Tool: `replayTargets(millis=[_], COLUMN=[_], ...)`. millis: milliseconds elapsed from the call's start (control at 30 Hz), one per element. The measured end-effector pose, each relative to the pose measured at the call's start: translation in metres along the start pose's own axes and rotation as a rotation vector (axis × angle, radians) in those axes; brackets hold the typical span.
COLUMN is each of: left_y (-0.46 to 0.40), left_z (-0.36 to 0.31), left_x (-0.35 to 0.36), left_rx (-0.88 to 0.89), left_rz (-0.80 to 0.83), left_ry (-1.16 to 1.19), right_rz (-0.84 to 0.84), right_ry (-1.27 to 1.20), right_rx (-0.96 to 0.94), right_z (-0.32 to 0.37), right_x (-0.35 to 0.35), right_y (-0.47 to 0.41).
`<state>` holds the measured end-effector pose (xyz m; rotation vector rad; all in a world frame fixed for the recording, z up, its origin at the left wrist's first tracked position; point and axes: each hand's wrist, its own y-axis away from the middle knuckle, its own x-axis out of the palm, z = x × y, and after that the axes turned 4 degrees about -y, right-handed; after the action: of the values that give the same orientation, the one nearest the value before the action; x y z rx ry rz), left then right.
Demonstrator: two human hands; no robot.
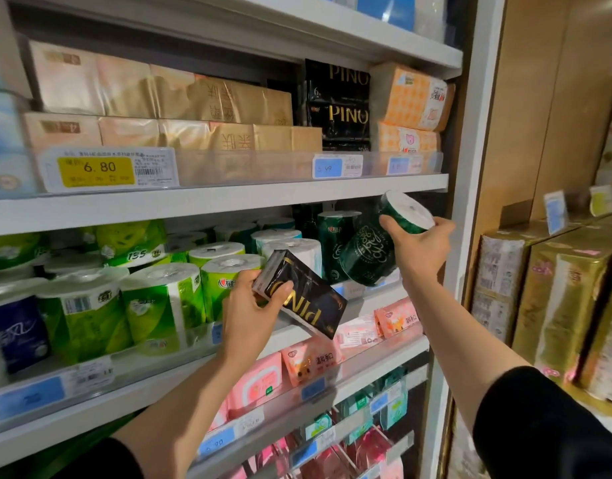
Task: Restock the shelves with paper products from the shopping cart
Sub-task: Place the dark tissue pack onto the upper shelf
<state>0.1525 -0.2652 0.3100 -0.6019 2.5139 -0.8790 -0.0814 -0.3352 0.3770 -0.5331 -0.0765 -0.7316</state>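
Observation:
My left hand [252,312] grips a black PINO tissue pack [308,299], held upside down and tilted in front of the toilet-roll shelf [193,357]. My right hand [420,247] holds a dark green toilet roll pack [406,210] by its upper end, tilted at the right end of that shelf. Its lower part [365,257] leans among other dark green rolls [334,243]. More black PINO packs [342,108] are stacked on the shelf above, between beige tissue packs [211,108] and orange checked packs [411,102].
Green and white toilet rolls [159,299] fill the left of the middle shelf. Pink wipe packs [311,361] sit on the lower shelves. A white upright [470,167] bounds the unit on the right. Gold-wrapped packs [557,299] stand beyond it.

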Motion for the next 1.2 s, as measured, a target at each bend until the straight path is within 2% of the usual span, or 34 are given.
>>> replayTargets(millis=[367, 700, 1000, 1200], left_y=[0.002, 0.004, 0.005, 0.007], left_z=[0.017, 0.023, 0.022, 0.018], left_x=[0.006, 0.008, 0.008, 0.01], left_rx=[0.008, 0.022, 0.061, 0.062], left_rz=[0.036, 0.033, 0.006, -0.012], left_ry=[-0.019, -0.029, -0.062, -0.083], right_rz=[0.106, 0.211, 0.246, 0.174], right_ry=[-0.047, -0.208, -0.23, -0.196], right_rx=[-0.137, -0.202, -0.245, -0.257], right_z=[-0.008, -0.023, -0.032, -0.035], right_x=[0.0, 0.003, 0.003, -0.015], right_y=[0.0, 0.012, 0.001, -0.017])
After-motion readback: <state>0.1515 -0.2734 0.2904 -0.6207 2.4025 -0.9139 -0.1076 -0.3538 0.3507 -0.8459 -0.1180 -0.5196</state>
